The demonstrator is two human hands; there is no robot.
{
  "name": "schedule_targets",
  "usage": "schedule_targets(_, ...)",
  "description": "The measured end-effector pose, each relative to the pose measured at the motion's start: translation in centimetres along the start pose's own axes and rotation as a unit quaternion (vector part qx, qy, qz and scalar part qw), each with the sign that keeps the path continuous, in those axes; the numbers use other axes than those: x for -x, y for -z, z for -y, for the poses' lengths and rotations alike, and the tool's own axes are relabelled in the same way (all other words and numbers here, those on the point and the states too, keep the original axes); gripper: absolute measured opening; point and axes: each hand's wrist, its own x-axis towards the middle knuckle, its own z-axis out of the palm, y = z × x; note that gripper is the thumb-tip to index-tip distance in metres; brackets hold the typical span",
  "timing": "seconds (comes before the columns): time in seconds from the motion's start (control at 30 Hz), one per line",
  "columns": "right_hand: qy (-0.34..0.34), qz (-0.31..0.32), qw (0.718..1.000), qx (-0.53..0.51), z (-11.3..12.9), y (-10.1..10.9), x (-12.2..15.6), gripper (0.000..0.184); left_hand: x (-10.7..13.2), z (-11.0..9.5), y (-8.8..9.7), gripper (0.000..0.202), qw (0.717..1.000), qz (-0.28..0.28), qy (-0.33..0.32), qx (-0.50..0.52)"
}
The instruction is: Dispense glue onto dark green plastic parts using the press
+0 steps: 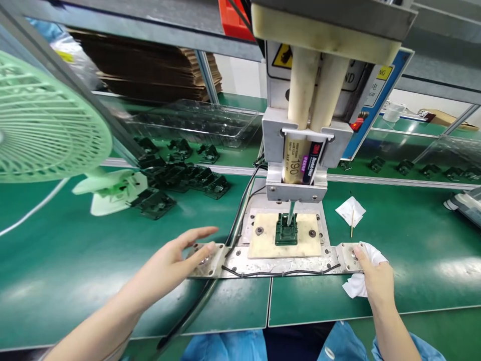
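Hands, both bare, lay at opposite ends of a metal base [263, 266] on a green bench [105, 245]. The left hand [180, 258] was open, thumb and forefinger spread over the left block [218, 258], with nothing in its grasp. The right hand [379, 278] was half curled, thumb on the button of the right block [344, 258], with a white cloth [355, 286] bunched at its fingers; whether it gripped the cloth could not be told. Between them, a dark green part [281, 238] sat on a cream plate [308, 248], directly under the nozzle [291, 210] of a cartridge [295, 160]. To the far left, dark parts [180, 176] clustered near a pale green fan [56, 125]. Right of the plate, a thin stick [352, 223] lay partly on a white wipe [347, 208].
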Motion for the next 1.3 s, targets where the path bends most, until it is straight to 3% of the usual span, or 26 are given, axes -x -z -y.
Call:
schedule_targets(0.1, -0.001, 0.008, 1.000, -0.027, 0.1, -0.3, 0.0, 0.071, 1.0, 2.1, -0.8, 0.069, 0.995, 0.016, 0.066, 0.078)
schedule_targets(0.33, 0.051, -0.077, 0.996, 0.019, -1.7, -0.8, 0.1, 0.068, 1.5, 3.2, -4.6, 0.057, 0.954, -0.112, 0.091, 0.262)
schedule_targets(0.47, 0.043, -0.077, 0.996, 0.021, -1.5, -0.7, 0.1, 0.070, 1.6, 3.2, -4.8, 0.048, 0.947, -0.126, 0.087, 0.282)
schedule_targets(0.9, 0.023, -0.087, 0.996, 0.012, -1.1, -0.6, 0.1, 0.069, 1.4, 2.9, -4.8, 0.062, 0.941, -0.138, 0.110, 0.290)
schedule_targets(1.3, 0.023, -0.087, 0.996, 0.019, -1.2, -0.5, 0.1, 0.071, 1.4, 3.4, -4.7, 0.059, 0.946, -0.141, 0.103, 0.272)
